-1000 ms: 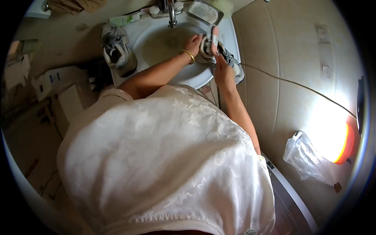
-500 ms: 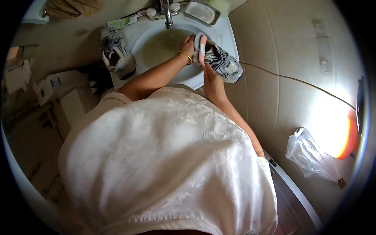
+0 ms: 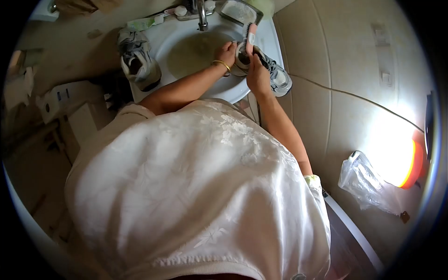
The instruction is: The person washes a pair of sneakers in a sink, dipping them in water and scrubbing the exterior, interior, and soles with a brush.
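Note:
Over the right side of the white sink [image 3: 164, 45], a grey and white shoe [image 3: 278, 78] lies with its toe pointing right. My left hand [image 3: 227, 54], with a gold bracelet at its wrist, grips the heel end of this shoe. My right hand [image 3: 258, 77] is closed around a pink brush [image 3: 252, 37], whose dark bristles face left above the shoe's opening. A second shoe [image 3: 138, 63] rests on the sink's left edge. Cloudy water [image 3: 189, 53] stands in the basin.
The faucet [image 3: 201, 16] rises at the back of the sink. Behind it are a soap dish [image 3: 239, 13] and a green tube [image 3: 142, 23]. On the right, a plastic bag [image 3: 361, 179] hangs beside a bright lamp [image 3: 410, 163] near the tiled wall.
My right hand and the brush have moved up and slightly right, off the shoe's heel area. The held shoe has shifted slightly, and its opening now shows.

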`<state>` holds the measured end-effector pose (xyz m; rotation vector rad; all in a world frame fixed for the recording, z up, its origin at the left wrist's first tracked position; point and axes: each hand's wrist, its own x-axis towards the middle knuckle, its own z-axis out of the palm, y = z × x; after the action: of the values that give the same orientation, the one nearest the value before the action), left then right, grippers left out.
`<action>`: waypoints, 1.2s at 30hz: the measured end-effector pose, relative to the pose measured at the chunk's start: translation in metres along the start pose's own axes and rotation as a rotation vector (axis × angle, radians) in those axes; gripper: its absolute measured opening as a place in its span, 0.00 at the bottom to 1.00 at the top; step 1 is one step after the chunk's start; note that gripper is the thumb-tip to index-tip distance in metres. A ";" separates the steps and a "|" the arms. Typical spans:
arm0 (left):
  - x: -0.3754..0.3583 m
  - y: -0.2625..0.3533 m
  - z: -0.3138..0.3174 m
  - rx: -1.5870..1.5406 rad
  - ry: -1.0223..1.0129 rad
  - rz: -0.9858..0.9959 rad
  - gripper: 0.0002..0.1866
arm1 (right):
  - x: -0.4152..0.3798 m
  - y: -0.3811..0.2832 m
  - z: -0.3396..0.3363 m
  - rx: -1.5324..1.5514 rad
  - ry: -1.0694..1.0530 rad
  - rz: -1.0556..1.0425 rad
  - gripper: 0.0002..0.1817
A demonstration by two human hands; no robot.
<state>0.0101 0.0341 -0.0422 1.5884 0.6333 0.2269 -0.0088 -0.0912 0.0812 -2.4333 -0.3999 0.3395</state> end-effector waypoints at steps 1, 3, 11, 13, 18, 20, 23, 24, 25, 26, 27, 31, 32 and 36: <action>-0.006 0.006 -0.005 -0.009 0.002 -0.057 0.18 | 0.001 -0.005 -0.002 -0.010 -0.034 0.012 0.16; -0.004 0.006 -0.005 -0.022 0.021 -0.086 0.19 | -0.017 -0.009 -0.008 0.023 -0.059 0.002 0.17; 0.000 -0.001 0.001 -0.034 -0.004 -0.049 0.18 | 0.004 0.011 0.004 -0.124 -0.061 -0.022 0.16; -0.007 0.012 -0.008 -0.011 -0.005 -0.059 0.17 | 0.003 0.002 0.001 -0.088 -0.063 -0.045 0.16; 0.010 -0.005 0.003 -0.108 0.021 -0.078 0.17 | -0.061 -0.009 -0.013 -0.065 0.008 -0.199 0.16; -0.002 -0.002 0.004 -0.039 -0.019 -0.057 0.17 | -0.029 -0.001 -0.005 -0.088 -0.151 0.071 0.18; -0.006 0.020 -0.004 0.063 -0.028 0.016 0.17 | 0.003 0.002 -0.006 -0.100 -0.086 0.037 0.19; -0.004 0.017 -0.004 0.031 -0.006 0.017 0.17 | -0.003 -0.001 -0.011 -0.076 -0.098 0.001 0.19; -0.001 0.014 -0.001 -0.007 0.012 0.022 0.17 | -0.016 -0.004 -0.018 -0.056 -0.103 -0.035 0.20; 0.000 0.009 0.002 -0.048 0.031 0.018 0.18 | -0.033 -0.005 -0.024 -0.041 -0.116 -0.067 0.20; 0.001 0.013 0.004 -0.021 0.053 0.013 0.18 | -0.052 0.000 -0.025 -0.036 -0.110 -0.161 0.21; 0.001 0.005 -0.003 0.060 -0.062 0.007 0.17 | -0.035 -0.013 -0.016 -0.203 -0.196 0.078 0.21; 0.010 0.002 -0.003 0.065 -0.140 0.027 0.16 | -0.013 -0.002 -0.011 -0.214 -0.144 0.018 0.21; 0.007 0.000 -0.004 -0.212 -0.103 -0.048 0.16 | -0.021 -0.010 -0.024 -0.113 -0.163 -0.004 0.18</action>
<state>0.0136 0.0412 -0.0430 1.3701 0.5482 0.1697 -0.0222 -0.1052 0.1088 -2.5227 -0.5068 0.5295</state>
